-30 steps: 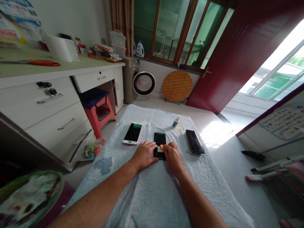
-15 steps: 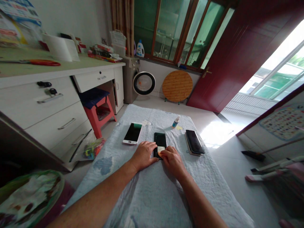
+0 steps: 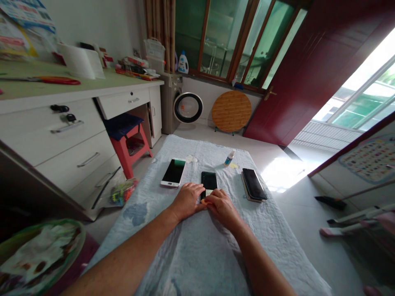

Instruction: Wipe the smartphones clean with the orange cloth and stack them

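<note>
A black smartphone (image 3: pixel 209 179) lies on the cloth-covered table in front of me, its lower part hidden by my hands. My left hand (image 3: pixel 189 198) holds it at the left edge and lower corner, fingers together and thumb along the bottom. Closed in the fingers of my right hand (image 3: pixel 222 204) is a small pale-yellow and orange piece, pressed on the phone's lower end; whether it is a cloth or a sponge I cannot tell. Left of them lies a white smartphone (image 3: pixel 173 172). Another black smartphone (image 3: pixel 254 183) rests on a lighter flat thing at the right.
A small spray bottle (image 3: pixel 229 158) stands near the table's far edge, on the pale blue cloth (image 3: pixel 197 259). Beside the table are a red stool (image 3: pixel 132 144), a plastic bag (image 3: pixel 119 192) and a filled bin (image 3: pixel 78 246). A desk (image 3: pixel 129 87) runs along the left.
My right hand has slid the yellow-orange piece slightly down and left, to the phone's bottom edge. My left hand stays at the phone's left side. The view has shifted a little.
</note>
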Motion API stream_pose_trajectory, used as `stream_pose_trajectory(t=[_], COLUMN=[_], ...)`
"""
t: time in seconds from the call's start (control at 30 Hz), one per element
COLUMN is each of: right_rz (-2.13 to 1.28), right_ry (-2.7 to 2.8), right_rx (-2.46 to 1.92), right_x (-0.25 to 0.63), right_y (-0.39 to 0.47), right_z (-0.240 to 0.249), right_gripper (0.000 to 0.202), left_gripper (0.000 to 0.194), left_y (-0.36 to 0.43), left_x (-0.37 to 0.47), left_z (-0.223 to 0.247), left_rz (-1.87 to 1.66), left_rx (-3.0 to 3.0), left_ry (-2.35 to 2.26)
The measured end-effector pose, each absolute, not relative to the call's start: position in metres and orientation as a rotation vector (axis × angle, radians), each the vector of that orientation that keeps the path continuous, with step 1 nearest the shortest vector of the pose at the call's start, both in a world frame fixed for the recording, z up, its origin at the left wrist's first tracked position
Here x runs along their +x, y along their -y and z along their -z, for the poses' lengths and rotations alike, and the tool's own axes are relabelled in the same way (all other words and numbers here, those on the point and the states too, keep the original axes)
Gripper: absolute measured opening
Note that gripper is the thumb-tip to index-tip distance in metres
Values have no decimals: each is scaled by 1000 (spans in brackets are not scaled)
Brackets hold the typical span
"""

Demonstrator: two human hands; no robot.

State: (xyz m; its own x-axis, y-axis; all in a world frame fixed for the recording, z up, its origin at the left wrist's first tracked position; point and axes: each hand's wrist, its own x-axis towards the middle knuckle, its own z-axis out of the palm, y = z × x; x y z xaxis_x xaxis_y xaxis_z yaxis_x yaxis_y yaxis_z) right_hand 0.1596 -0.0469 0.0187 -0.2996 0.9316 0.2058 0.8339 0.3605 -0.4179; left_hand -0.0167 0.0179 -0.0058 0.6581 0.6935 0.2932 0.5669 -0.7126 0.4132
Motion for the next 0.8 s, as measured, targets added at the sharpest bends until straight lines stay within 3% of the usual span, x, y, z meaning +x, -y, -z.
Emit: stream_pose_trajectory(t=[0.33, 0.53, 0.8], right_rz=[-324, -266, -199], right_ry=[2217, 2226, 2228], right_rx=[-1685, -1682, -1606], right_x=[187, 175, 150], right_y=[53, 54, 48], right_z=[-20, -20, -10], right_gripper=[13, 9, 6], left_gripper=[57, 74, 81], left_y=[-15, -15, -18], left_x=[-18, -17, -18], left_z=[-2, -5, 1], left_rz=[-578, -548, -591], left_rx=[2610, 2609, 2619], left_ry=[-1016, -1010, -966])
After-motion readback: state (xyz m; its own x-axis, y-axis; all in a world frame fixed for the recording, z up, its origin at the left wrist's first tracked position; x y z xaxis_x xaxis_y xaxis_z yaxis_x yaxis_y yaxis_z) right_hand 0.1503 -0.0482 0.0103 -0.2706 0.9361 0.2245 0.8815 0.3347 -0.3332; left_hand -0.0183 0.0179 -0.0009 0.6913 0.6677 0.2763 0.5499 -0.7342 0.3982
